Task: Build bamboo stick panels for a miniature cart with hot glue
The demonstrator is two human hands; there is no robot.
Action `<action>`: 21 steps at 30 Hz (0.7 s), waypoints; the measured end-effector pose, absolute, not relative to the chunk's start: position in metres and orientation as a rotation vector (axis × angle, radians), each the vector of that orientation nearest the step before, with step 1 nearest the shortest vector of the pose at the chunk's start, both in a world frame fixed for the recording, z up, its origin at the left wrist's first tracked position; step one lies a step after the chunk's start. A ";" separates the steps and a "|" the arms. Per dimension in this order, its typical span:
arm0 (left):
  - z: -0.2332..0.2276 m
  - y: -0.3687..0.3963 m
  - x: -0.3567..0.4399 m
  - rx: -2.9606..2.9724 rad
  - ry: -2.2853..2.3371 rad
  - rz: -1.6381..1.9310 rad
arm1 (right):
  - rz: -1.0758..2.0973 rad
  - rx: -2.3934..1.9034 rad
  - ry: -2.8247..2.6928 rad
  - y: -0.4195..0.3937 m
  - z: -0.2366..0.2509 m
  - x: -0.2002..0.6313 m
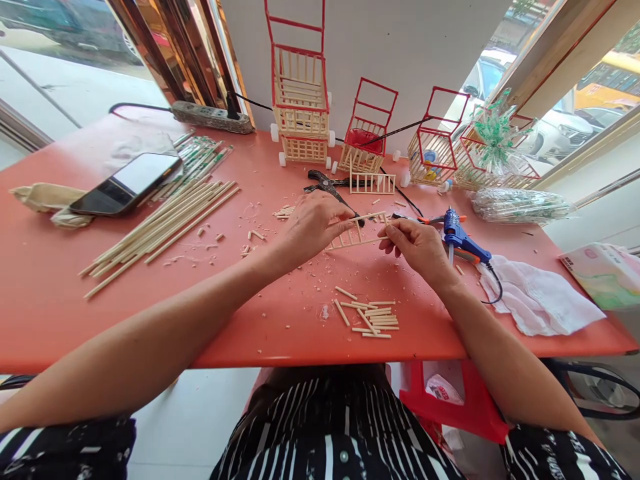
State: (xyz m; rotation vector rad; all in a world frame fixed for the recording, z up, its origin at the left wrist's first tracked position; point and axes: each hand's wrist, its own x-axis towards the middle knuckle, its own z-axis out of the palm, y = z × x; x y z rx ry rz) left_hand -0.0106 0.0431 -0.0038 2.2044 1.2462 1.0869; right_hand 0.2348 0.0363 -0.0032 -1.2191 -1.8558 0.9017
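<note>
Stick ladder panel (pixel 357 231): partly built, gripped by left hand (pixel 313 223) and right hand (pixel 417 243). Cut sticks (pixel 373 319) unused near desk (pixel 50 293) front edge; finished carts (pixel 300 107) at back edge.

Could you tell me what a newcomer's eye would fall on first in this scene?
Probably the small ladder-like stick panel held at mid-table between the left hand and right hand. Next, the red-framed stick carts lined along the back wall, then the blue glue gun just right of the hands.
</note>
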 end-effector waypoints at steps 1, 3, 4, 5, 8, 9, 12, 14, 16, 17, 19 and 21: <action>-0.006 0.043 -0.010 2.222 1.244 1.067 | 0.910 -1.218 -1.854 0.036 -0.003 0.235; -0.009 0.043 -0.009 2.227 1.254 1.060 | 0.926 -1.217 -1.854 0.036 -0.003 0.234; -0.010 0.043 -0.009 2.219 1.261 1.062 | 0.934 -1.217 -1.855 0.036 -0.003 0.234; -0.010 0.042 -0.009 2.207 1.268 1.064 | 0.940 -1.219 -1.854 0.036 -0.004 0.234; -0.007 0.041 -0.009 2.159 1.309 1.068 | 0.935 -1.230 -1.822 0.038 -0.006 0.235; -0.006 0.041 -0.010 2.138 1.331 1.067 | 0.913 -1.232 -1.793 0.039 -0.007 0.236; -0.004 0.042 -0.012 2.068 1.394 1.069 | 0.806 -1.249 -1.715 0.042 -0.006 0.238; -0.005 0.045 -0.015 2.027 1.418 1.080 | 0.766 -1.263 -1.705 0.041 -0.003 0.239; -0.006 0.048 -0.017 1.995 1.432 1.086 | 0.769 -1.259 -1.728 0.038 0.000 0.238; -0.007 0.050 -0.018 1.982 1.437 1.085 | 0.775 -1.252 -1.751 0.036 0.001 0.237; -0.008 0.053 -0.019 1.960 1.450 1.082 | 0.785 -1.231 -1.829 0.029 0.004 0.235; -0.009 0.054 -0.020 1.945 1.458 1.085 | 0.804 -1.188 -1.962 0.023 0.008 0.232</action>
